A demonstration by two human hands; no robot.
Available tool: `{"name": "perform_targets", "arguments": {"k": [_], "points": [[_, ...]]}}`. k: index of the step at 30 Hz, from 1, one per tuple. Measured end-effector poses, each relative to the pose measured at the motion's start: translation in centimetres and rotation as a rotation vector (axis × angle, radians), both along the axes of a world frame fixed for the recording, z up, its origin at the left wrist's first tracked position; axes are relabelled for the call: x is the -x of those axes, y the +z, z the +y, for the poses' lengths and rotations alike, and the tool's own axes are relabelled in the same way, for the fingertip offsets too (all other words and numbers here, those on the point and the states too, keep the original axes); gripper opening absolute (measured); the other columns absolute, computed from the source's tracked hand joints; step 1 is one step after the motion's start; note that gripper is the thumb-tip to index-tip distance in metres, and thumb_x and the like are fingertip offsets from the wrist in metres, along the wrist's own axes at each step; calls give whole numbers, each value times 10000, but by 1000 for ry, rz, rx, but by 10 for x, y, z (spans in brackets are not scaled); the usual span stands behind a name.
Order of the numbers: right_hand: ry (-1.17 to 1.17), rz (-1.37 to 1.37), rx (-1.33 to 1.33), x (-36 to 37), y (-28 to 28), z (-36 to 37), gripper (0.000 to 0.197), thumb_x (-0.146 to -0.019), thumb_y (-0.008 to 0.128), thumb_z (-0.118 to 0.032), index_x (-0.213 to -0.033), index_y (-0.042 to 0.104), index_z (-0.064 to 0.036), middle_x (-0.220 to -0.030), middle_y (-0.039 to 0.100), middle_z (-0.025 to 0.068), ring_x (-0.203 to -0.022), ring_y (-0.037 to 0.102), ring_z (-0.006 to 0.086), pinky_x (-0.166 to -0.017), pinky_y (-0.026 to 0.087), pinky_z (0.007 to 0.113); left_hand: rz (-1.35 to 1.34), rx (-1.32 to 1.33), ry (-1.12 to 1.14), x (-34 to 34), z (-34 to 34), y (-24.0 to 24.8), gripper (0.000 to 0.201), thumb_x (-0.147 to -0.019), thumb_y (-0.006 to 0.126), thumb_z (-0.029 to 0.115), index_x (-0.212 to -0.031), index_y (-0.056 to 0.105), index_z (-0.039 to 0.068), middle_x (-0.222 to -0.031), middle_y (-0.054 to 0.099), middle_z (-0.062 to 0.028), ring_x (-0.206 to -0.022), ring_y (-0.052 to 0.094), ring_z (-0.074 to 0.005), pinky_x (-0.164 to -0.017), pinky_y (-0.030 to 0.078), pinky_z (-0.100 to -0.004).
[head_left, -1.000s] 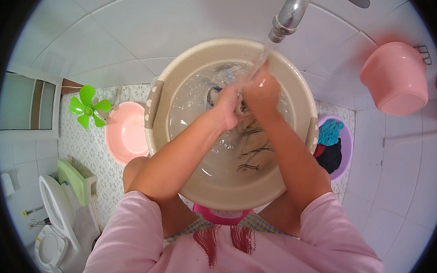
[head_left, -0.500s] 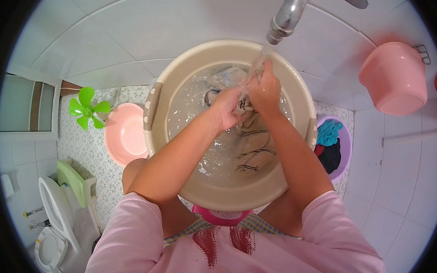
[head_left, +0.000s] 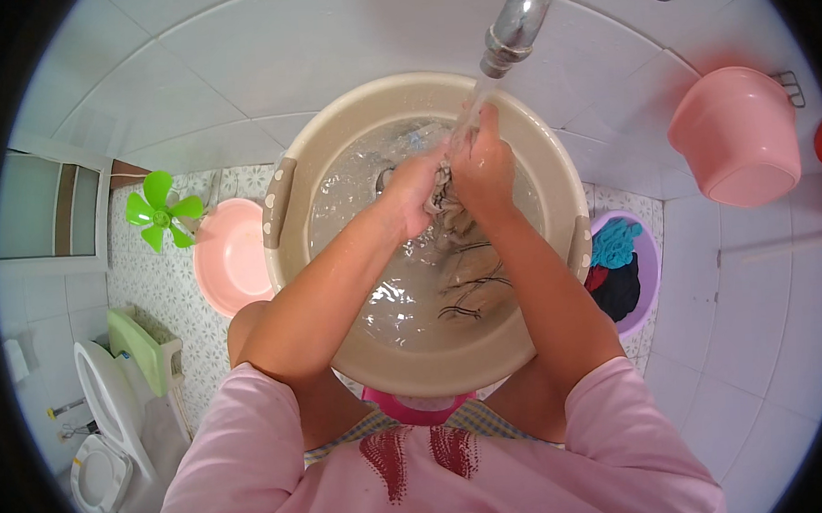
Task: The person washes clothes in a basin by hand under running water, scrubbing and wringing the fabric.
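Observation:
A wet tan cloth with dark line patterns (head_left: pixel 474 277) lies partly under water in a large beige basin (head_left: pixel 434 370) between my knees. My left hand (head_left: pixel 416 194) grips a bunched part of this cloth near the middle of the basin. Close beside it, my right hand (head_left: pixel 483 173) is closed round the same bunch. Water runs from the metal faucet (head_left: pixel 510 41) down onto my right hand and the cloth. Some paler fabric shows under the water beyond my hands; its kind is hard to make out.
At the left sit a pink basin (head_left: pixel 218 288), a green fan (head_left: pixel 161 214) and a green stool (head_left: pixel 138 353) near the toilet (head_left: pixel 104 476). A purple basin (head_left: pixel 653 287) with clothes stands right. A pink bucket (head_left: pixel 731 137) hangs on the wall.
My hands have come closer together on the bunched cloth. The whole view has shifted a little, with the faucet now further left and higher.

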State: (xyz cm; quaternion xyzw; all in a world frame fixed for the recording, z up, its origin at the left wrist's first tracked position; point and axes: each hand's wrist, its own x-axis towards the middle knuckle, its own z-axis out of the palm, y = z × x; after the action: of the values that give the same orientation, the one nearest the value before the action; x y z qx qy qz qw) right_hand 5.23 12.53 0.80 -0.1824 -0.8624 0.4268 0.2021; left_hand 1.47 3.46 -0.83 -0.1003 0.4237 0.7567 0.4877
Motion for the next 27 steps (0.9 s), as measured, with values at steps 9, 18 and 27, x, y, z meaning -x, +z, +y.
{"name": "perform_targets", "arguments": {"k": [9, 18, 27], "points": [[189, 178, -148, -5, 3, -41, 339, -804, 464, -148, -1126, 425, -48, -658, 584, 172, -679, 572, 403, -611, 435, 455, -373, -265, 76, 32, -31, -18, 371, -915, 347, 311, -1103, 521, 43, -1028, 589, -120, -952, 561, -269, -867, 433, -413], [-157, -153, -65, 2, 8, 8, 347, -818, 448, -184, -1148, 396, -92, -696, 603, 196, -696, 584, 404, -641, 436, 500, -129, 63, 134, 12, -7, -4, 315, -901, 395, 238, -1112, 514, 37, -1013, 587, -105, -948, 563, -246, -848, 439, -399], [-20, -149, -262, 6, -24, -13, 335, -837, 463, -190, -1155, 416, -95, -733, 573, 213, -702, 583, 349, -661, 434, 416, -107, 85, 78, 5, -10, 2, 317, -917, 398, 284, -1057, 532, 33, -978, 581, -118, -857, 578, -240, -741, 478, -366]]}}
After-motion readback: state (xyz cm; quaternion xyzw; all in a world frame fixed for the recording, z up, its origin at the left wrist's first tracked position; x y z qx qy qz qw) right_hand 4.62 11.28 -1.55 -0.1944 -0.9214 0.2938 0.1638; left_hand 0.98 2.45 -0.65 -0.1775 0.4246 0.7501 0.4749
